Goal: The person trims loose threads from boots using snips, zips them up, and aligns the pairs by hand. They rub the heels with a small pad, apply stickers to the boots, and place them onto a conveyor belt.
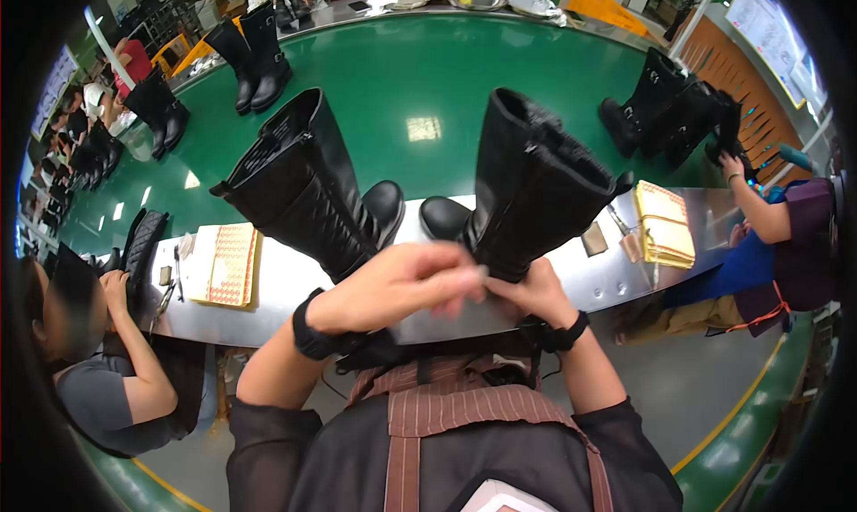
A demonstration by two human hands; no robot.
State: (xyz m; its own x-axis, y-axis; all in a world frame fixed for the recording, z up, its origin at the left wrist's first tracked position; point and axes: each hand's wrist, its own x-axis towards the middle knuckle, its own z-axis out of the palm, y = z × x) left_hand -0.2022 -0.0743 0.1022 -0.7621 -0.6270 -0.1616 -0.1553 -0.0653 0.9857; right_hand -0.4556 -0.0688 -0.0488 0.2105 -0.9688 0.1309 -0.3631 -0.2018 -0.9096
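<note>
Two tall black boots stand on the steel ledge before me: a left boot [299,186] with a quilted shaft, and a right boot [536,186] with a zip and a dark lining showing at its top. My right hand [538,296] is closed around the lower back of the right boot, near the heel. In front of both boots, my left hand [402,284] has its fingers drawn together close to the right hand. Slight blur hides what, if anything, is between its fingertips.
Sticker pads [223,264] lie left, and another stack [665,224] lies right beside small tools. Across the green belt [420,74] stand more black boots [253,61]. Co-workers sit left [125,387] and right [777,217], the right one handling boots.
</note>
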